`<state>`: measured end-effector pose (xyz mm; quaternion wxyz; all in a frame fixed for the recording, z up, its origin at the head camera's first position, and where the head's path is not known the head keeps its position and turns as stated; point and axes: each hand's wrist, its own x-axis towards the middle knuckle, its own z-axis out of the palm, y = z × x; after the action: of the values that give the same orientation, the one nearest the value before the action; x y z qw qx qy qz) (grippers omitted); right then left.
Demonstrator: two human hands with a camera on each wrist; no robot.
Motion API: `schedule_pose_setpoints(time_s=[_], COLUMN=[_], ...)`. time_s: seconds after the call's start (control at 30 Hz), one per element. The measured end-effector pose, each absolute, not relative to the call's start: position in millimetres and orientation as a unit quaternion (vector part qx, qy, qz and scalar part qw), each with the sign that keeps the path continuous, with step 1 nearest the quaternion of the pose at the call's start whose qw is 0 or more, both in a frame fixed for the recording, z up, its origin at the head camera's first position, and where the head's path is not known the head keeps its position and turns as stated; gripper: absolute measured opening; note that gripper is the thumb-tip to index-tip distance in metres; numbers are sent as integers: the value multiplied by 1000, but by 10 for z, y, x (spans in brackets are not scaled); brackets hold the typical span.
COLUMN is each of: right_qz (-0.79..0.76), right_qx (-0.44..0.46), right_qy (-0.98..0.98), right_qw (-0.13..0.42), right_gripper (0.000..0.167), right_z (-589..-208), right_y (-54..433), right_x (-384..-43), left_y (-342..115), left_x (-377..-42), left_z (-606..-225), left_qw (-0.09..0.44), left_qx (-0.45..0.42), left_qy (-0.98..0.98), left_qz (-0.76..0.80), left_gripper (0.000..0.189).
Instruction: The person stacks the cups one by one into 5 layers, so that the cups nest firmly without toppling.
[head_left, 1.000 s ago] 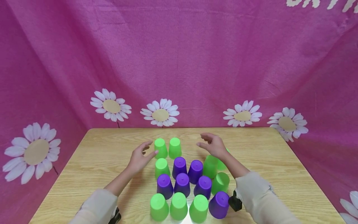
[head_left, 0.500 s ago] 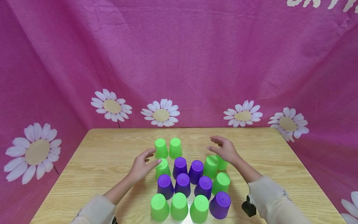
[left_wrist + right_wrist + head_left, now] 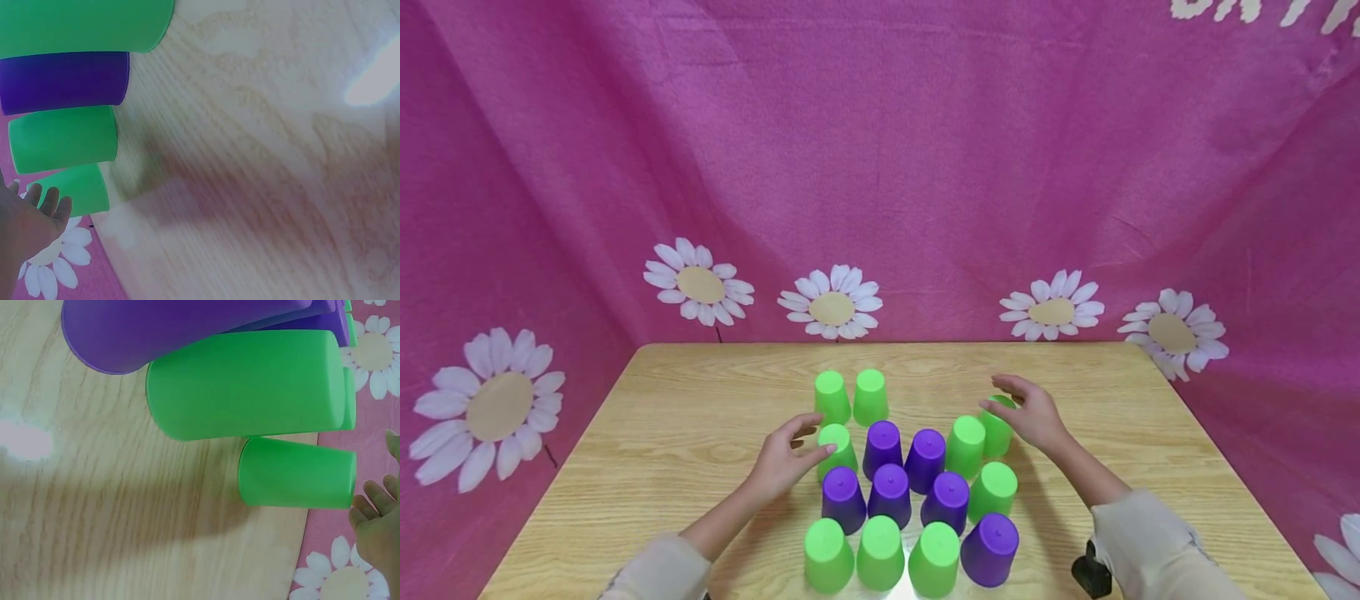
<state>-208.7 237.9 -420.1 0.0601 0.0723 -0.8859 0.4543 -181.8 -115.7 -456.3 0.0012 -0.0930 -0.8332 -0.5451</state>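
Upside-down plastic cups in green and purple stand in uneven rows on a wooden table (image 3: 647,433). My left hand (image 3: 784,460) hovers with relaxed, spread fingers at the left side of a green cup (image 3: 838,454); its thumb overlaps that cup in the head view. Over on the right, my right hand (image 3: 1033,414) has its thumb and fingers spread around the top of another green cup (image 3: 996,433), holding nothing. In the right wrist view the fingertips come right at the base of the farthest green cup (image 3: 300,474).
Two green cups, one of them the inner cup (image 3: 870,398), stand at the back. Purple cups (image 3: 890,496) fill the middle. Three green cups and a purple cup (image 3: 990,550) form the front row. A pink daisy-print cloth (image 3: 880,208) hangs behind the table.
My right hand has moved right and toward me, from beyond the cups to the far right green cup. My left hand has come nearer, from the back left cup to the one before it.
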Motion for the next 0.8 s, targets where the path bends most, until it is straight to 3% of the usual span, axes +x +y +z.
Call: schedule_pose_setpoints(time_s=[0.8], right_qz=[484], right_qx=[-4], right_qy=[-874], right_qw=[54], right_gripper=[53], right_z=[-4542], right_y=[2498], right_x=[-2003], left_y=[-1068], left_x=[-1796], left_z=[-4728], left_qw=[9], left_qx=[-79], left_qy=[-821], left_qz=[-566], left_gripper=[50])
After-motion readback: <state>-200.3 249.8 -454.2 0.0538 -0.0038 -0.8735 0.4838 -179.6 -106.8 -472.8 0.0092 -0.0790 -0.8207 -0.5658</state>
